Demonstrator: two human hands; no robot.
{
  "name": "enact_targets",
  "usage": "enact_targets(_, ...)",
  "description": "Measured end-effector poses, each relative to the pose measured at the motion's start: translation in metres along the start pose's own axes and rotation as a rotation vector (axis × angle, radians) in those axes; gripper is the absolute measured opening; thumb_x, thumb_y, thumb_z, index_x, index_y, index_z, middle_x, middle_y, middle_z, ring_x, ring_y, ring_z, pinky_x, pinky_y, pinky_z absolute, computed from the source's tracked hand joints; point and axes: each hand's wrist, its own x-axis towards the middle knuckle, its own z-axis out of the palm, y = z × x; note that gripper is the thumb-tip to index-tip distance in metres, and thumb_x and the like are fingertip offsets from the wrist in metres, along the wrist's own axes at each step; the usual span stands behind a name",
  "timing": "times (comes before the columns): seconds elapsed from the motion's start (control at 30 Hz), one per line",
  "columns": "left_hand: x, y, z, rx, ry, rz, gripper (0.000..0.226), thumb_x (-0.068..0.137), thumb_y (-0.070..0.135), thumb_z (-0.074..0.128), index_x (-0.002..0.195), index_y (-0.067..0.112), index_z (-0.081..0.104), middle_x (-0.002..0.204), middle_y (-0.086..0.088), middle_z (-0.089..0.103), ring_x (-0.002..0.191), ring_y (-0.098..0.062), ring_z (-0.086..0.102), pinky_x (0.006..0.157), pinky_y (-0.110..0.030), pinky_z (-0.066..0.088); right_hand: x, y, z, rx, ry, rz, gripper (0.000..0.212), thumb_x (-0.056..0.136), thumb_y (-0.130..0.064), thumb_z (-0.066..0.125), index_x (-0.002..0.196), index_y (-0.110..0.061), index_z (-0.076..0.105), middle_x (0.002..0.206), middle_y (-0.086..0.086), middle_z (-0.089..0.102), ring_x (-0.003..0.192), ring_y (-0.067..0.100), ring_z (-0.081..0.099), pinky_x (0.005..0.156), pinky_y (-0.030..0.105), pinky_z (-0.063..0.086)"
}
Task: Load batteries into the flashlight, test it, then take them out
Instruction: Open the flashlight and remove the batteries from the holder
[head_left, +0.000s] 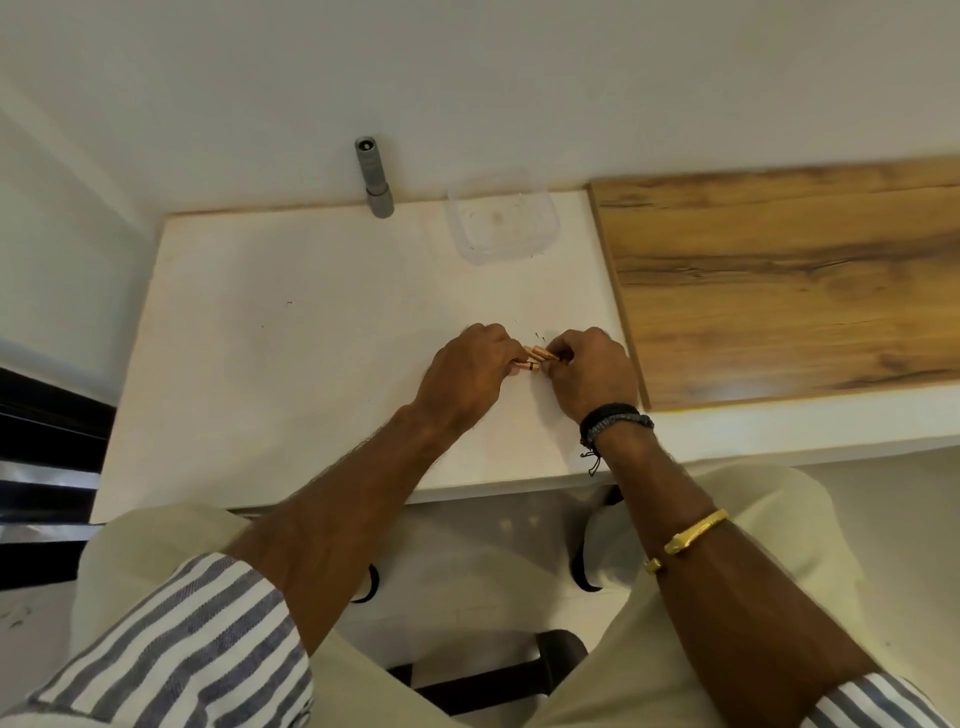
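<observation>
Flashlight of grey metal, a slim cylinder (373, 179), stands upright at the far left edge of the white tabletop (291, 353), against the wall. Right of it sits a clear plastic square container (501, 221). Nearer the person, the left hand (467, 376) is curled closed around copper-coloured cylindrical batteries (535, 358), which lie between both hands just above the table. The right hand (589, 371), with dark braided bands (613, 421) at the wrist, pinches the batteries' other ends. Further right lies a wood-grain panel (789, 286).
</observation>
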Motion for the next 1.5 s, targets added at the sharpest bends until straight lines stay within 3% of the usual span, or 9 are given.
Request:
enact_targets(0.23,0.033,-0.005,-0.036,0.024,0.194,-0.004,0.017,0.096,0.018,0.065,0.108,0.01,0.074,0.099,-0.009,0.071,0.088,-0.025,0.06,0.071,-0.034,0.052,0.041,-0.026,-0.02,0.09,0.11,-0.095,0.013,0.095,-0.026,0.069,0.102,-0.019,0.075,0.112,0.006,0.063,0.094,0.023,0.063,0.079,0.034,0.052)
enact_targets(0.4,0.08,-0.017,-0.061,0.024,0.283,-0.096,0.018,0.097,0.022,0.062,0.109,0.013,0.074,0.103,-0.009,0.07,0.095,-0.027,0.058,0.077,-0.041,0.05,0.102,-0.059,-0.04,0.059,0.158,-0.196,0.01,0.092,-0.023,0.071,0.101,-0.02,0.075,0.106,0.002,0.071,0.096,0.019,0.065,0.075,0.027,0.046)
enact_targets(0.5,0.11,-0.027,-0.066,0.026,0.269,-0.186,0.019,0.096,0.024,0.064,0.11,0.018,0.076,0.106,-0.006,0.067,0.101,-0.025,0.056,0.077,-0.034,0.046,0.136,-0.074,-0.046,-0.022,0.147,-0.225,0.011,0.091,-0.022,0.071,0.101,-0.023,0.076,0.104,0.0,0.074,0.095,0.019,0.065,0.074,0.027,0.044)
enact_targets(0.63,0.142,-0.044,-0.063,0.057,0.171,-0.281,0.018,0.093,0.023,0.066,0.108,0.024,0.077,0.106,-0.006,0.066,0.103,-0.024,0.056,0.075,-0.031,0.044,0.169,-0.087,-0.04,-0.203,0.108,-0.242,0.014,0.093,-0.019,0.066,0.103,-0.024,0.075,0.106,0.002,0.072,0.096,0.023,0.066,0.079,0.034,0.054)
enact_targets(0.87,0.171,-0.061,-0.06,0.085,0.125,-0.337,0.021,0.089,0.011,0.069,0.104,0.021,0.079,0.099,-0.007,0.072,0.104,-0.024,0.057,0.083,-0.038,0.053,0.2,-0.099,-0.021,-0.39,0.075,-0.249,0.018,0.093,-0.015,0.064,0.108,-0.021,0.072,0.105,0.005,0.071,0.092,0.027,0.068,0.068,0.032,0.048)
enact_targets(0.97,0.172,-0.067,-0.057,0.035,0.125,-0.366,0.024,0.087,0.006,0.067,0.101,0.021,0.079,0.1,-0.006,0.069,0.1,-0.023,0.059,0.08,-0.037,0.054,0.204,-0.102,-0.016,-0.419,0.056,-0.271,0.023,0.092,-0.013,0.063,0.113,-0.019,0.07,0.11,0.007,0.069,0.097,0.029,0.068,0.075,0.036,0.055)
enact_targets(1.23,0.14,-0.071,-0.058,-0.234,0.38,-0.413,0.01,0.088,0.015,0.069,0.095,0.015,0.077,0.095,-0.002,0.067,0.083,-0.013,0.062,0.079,-0.031,0.053,0.197,-0.091,-0.023,-0.151,0.176,-0.226,0.031,0.089,-0.006,0.065,0.112,-0.026,0.072,0.116,-0.001,0.071,0.104,0.022,0.068,0.087,0.034,0.057)
enact_targets(1.37,0.124,-0.069,-0.057,-0.44,0.531,-0.59,0.016,0.085,0.016,0.074,0.1,0.01,0.074,0.094,-0.004,0.073,0.087,-0.016,0.068,0.087,-0.038,0.056,0.179,-0.074,-0.025,0.07,0.272,-0.169,0.025,0.091,-0.01,0.068,0.113,-0.022,0.073,0.115,0.001,0.07,0.104,0.019,0.066,0.082,0.022,0.044)
enact_targets(1.5,0.117,-0.067,-0.051,-0.518,0.5,-0.767,0.024,0.085,0.025,0.076,0.105,0.012,0.076,0.098,-0.003,0.077,0.091,-0.022,0.072,0.089,-0.041,0.058,0.162,-0.063,-0.017,0.094,0.329,-0.08,0.028,0.093,-0.011,0.063,0.118,-0.021,0.071,0.121,0.005,0.066,0.119,0.025,0.059,0.09,0.027,0.047)
